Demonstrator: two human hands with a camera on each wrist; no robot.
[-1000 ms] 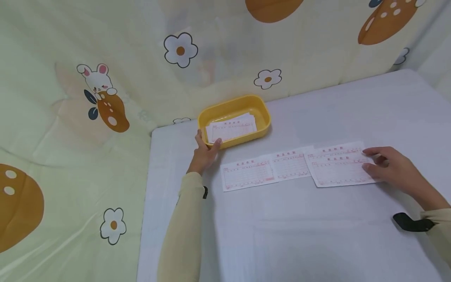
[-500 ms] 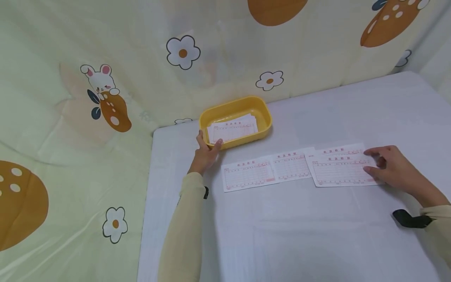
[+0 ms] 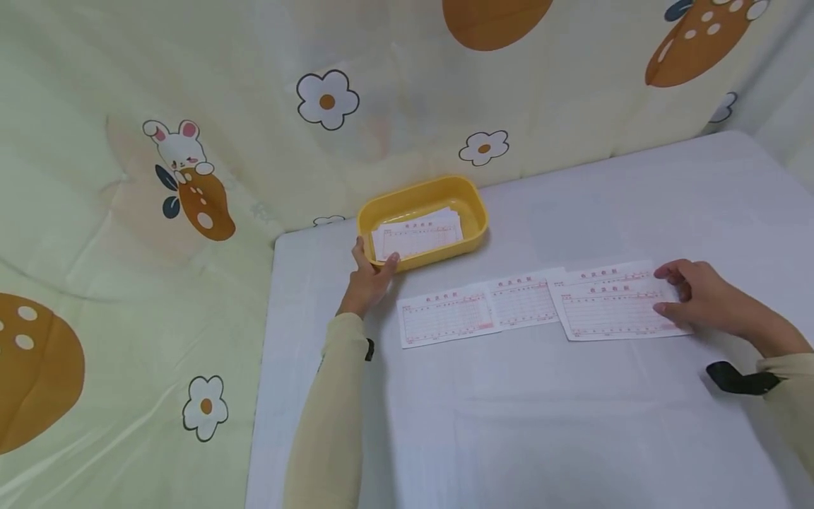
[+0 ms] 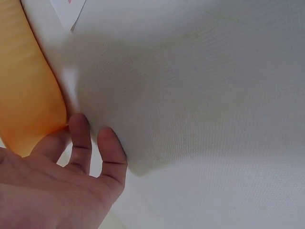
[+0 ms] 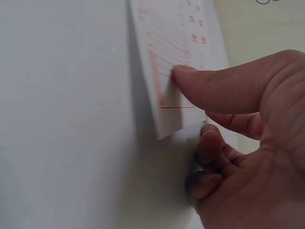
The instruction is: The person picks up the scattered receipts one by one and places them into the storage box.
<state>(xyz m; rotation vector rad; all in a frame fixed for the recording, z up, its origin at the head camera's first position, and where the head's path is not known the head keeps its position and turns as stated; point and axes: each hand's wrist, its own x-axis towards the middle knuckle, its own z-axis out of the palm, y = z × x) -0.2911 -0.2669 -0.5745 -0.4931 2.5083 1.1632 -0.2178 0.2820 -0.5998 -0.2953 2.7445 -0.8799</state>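
On the white-covered bench (image 3: 572, 424), the right hand (image 3: 702, 300) pinches the right edge of the top white paper form with red print (image 3: 613, 311), thumb above and curled fingers (image 5: 209, 148) beneath. This form overlaps a row of similar forms (image 3: 483, 311). The left hand (image 3: 369, 276) grips the near-left corner of the yellow oval plastic tray (image 3: 470, 205) holding more forms.

The person wears a soft, pale yellow top with long sleeves. The left sleeve (image 3: 331, 417) runs all the way down to the wrist, and so does the right sleeve (image 3: 791, 396). A black strap (image 3: 738, 379) goes around the right wrist. A small black bit (image 3: 370, 348) shows at the left wrist. Both hands are bare.
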